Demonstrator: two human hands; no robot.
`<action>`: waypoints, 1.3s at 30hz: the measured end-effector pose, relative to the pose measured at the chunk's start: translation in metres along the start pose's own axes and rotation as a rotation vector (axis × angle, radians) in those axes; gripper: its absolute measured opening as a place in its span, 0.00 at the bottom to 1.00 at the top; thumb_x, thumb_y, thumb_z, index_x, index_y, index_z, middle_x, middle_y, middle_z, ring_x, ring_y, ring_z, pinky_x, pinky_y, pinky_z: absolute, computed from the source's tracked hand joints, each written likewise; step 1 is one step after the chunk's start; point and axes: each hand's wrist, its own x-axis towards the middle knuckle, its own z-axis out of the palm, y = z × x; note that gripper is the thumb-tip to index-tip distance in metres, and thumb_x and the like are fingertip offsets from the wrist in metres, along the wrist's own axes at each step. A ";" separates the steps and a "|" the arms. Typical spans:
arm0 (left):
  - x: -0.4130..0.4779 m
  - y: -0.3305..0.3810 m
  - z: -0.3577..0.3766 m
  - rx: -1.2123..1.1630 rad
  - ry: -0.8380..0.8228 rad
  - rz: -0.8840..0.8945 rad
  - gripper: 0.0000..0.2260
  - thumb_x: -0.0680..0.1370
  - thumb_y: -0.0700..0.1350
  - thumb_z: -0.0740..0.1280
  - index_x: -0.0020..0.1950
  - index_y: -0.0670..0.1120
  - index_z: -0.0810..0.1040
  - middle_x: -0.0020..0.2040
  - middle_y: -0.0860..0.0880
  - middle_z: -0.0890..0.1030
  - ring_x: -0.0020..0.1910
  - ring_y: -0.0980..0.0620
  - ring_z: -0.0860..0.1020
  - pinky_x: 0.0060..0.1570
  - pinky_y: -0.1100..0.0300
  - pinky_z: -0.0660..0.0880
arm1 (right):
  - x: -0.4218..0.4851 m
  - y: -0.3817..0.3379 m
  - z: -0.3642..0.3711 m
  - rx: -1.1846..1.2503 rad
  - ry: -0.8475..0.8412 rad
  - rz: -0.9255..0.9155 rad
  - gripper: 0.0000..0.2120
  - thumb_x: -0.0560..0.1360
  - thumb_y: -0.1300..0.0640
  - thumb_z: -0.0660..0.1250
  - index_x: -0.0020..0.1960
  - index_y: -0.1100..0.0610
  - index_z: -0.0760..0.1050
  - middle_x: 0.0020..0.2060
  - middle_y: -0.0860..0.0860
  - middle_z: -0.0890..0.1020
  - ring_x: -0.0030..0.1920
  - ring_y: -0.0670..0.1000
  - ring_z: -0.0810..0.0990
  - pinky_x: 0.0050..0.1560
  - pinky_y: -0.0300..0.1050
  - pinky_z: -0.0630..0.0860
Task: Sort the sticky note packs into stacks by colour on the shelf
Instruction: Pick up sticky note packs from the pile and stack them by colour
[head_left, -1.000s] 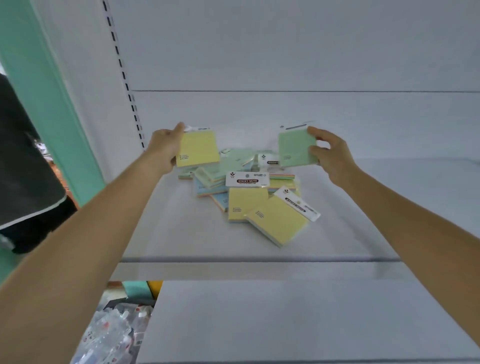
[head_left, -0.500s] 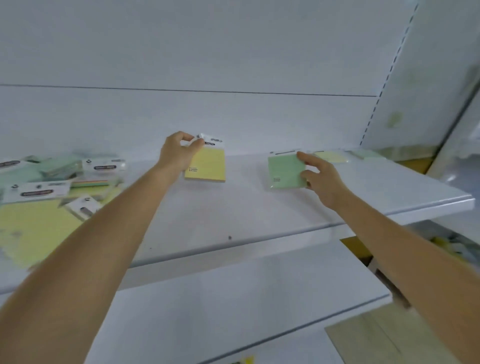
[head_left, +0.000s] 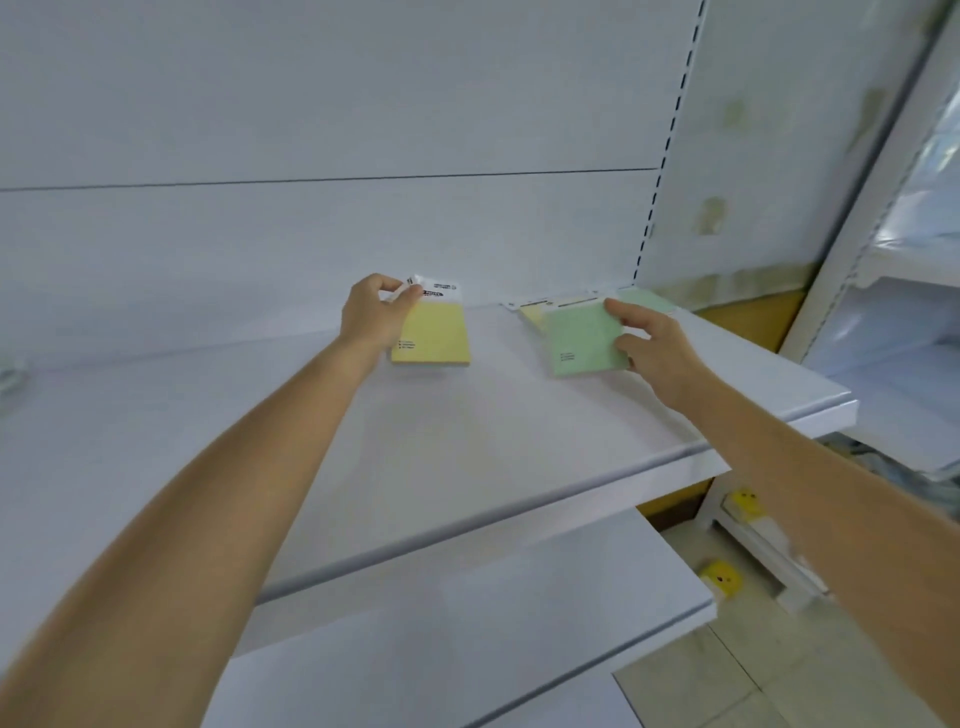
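Head view is showing the placing step. The left hand (head_left: 376, 312) is pinching a yellow pack (head_left: 431, 335) by its header and the right hand (head_left: 654, 343) is gripping a green pack (head_left: 584, 340), both low over the shelf (head_left: 467, 441). Next, I judge, the green one is needing lowering onto the green stack (head_left: 647, 300) behind.

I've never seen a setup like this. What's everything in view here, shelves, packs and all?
Held yellow pack: one, yellow with a white header, over the middle of the upper shelf.
Held green pack: one, pale green, over the shelf's right part.
Lying yellow pack: one, yellow, at the back right, partly hidden behind the held green one.
Lying green pack: one, pale green, in the back right corner.
Upper shelf: one, white.
Lower shelf: one, white, below.
Floor items: two, yellow, at the lower right, too blurred to name.
Left hand: pinches the yellow pack's header.
Right hand: grips the green pack's right edge.
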 end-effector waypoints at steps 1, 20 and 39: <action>0.007 0.002 0.009 -0.004 -0.004 0.000 0.17 0.75 0.49 0.67 0.59 0.40 0.75 0.59 0.41 0.77 0.49 0.48 0.74 0.47 0.60 0.68 | 0.006 0.004 -0.006 -0.005 0.011 0.003 0.24 0.76 0.70 0.54 0.68 0.55 0.69 0.66 0.54 0.70 0.53 0.53 0.72 0.63 0.61 0.70; 0.059 0.031 0.138 0.007 0.104 -0.114 0.17 0.75 0.50 0.67 0.58 0.41 0.75 0.60 0.41 0.77 0.58 0.43 0.77 0.51 0.55 0.73 | 0.178 0.039 -0.083 -0.190 0.053 -0.026 0.20 0.76 0.69 0.54 0.65 0.62 0.72 0.66 0.57 0.73 0.65 0.56 0.72 0.63 0.43 0.70; 0.038 0.031 0.198 0.452 0.157 -0.123 0.27 0.76 0.58 0.61 0.69 0.43 0.64 0.68 0.40 0.64 0.66 0.39 0.69 0.65 0.49 0.68 | 0.187 0.071 -0.067 -0.616 -0.017 -0.459 0.16 0.77 0.62 0.56 0.63 0.59 0.73 0.64 0.58 0.71 0.66 0.59 0.65 0.66 0.50 0.63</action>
